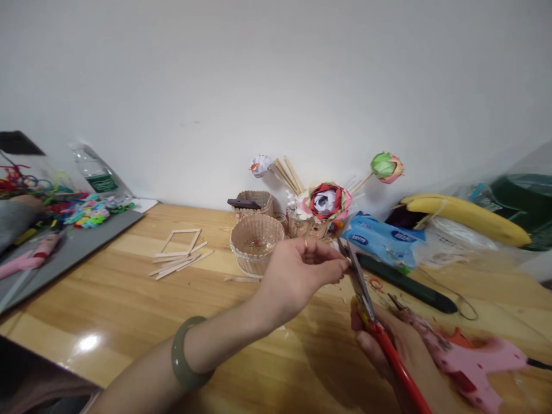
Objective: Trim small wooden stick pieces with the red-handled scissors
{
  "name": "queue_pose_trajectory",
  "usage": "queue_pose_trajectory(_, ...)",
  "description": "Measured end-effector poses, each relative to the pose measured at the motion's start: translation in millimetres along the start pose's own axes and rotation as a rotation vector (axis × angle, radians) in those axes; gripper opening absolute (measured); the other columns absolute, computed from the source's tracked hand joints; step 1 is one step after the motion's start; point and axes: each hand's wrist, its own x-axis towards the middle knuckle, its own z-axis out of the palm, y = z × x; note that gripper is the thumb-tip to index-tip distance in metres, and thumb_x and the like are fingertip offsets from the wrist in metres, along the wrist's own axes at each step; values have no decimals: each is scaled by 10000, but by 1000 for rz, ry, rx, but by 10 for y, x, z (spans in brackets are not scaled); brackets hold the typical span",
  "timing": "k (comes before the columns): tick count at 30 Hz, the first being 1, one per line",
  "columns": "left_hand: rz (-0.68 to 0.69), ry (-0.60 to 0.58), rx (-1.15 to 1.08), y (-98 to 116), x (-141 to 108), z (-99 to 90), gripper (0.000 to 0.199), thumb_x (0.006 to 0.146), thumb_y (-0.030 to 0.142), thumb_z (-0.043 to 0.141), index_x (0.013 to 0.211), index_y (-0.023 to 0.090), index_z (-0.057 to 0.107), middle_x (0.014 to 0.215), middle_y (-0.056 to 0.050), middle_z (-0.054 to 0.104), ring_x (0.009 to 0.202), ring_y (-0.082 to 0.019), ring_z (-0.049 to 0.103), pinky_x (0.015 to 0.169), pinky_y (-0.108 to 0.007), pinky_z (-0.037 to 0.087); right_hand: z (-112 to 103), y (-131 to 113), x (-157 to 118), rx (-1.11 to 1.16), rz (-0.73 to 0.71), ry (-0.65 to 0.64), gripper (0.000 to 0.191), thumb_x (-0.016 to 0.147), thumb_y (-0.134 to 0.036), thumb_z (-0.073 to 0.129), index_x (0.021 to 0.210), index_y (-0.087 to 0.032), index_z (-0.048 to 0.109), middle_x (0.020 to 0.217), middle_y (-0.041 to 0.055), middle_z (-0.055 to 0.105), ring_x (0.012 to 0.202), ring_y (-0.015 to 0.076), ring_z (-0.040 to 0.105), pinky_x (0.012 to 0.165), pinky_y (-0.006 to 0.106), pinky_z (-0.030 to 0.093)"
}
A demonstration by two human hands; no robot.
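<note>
My right hand point(383, 345) is closed around red-handled scissors point(360, 282), their blades pointing up and slightly parted. My left hand point(297, 273) pinches thumb and fingers together beside the blades; what it holds is too small and hidden to make out. A green bangle point(185, 353) circles the left forearm. Just behind the left hand stands a round, ribbed, see-through bowl point(250, 247). Farther left lie several thin wooden sticks point(181, 265) and a square stick frame point(196, 236) on the wooden table point(129, 310).
A pink glue gun point(478, 362) lies right of my right hand, near a dark green bar point(409, 284). Behind are a blue tissue pack point(371, 233), a banana point(470, 215) and paper flowers point(325, 201). At left, a grey board point(116, 230) carries colourful craft pieces point(90, 211) by a bottle point(92, 169).
</note>
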Motion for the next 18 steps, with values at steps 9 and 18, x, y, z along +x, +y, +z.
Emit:
queue_pose_trajectory(9,54,5,116,-13,-7,-11,89,618,182,689,629,127,619,593,0,607,563,-96,538,571,-235,445,-11,4,7,-30,30,-3,375,722,-573,506,637,-209,471,551,-10,495,507,149,450,459,264,344)
queue_pose_trajectory(18,44,5,112,-19,10,-18,84,621,149,679,601,125,601,566,8,595,543,-79,522,556,-217,418,-230,-190,119,89,5,-227,333,723,-560,574,665,-233,593,542,19,603,491,217,578,451,312,441)
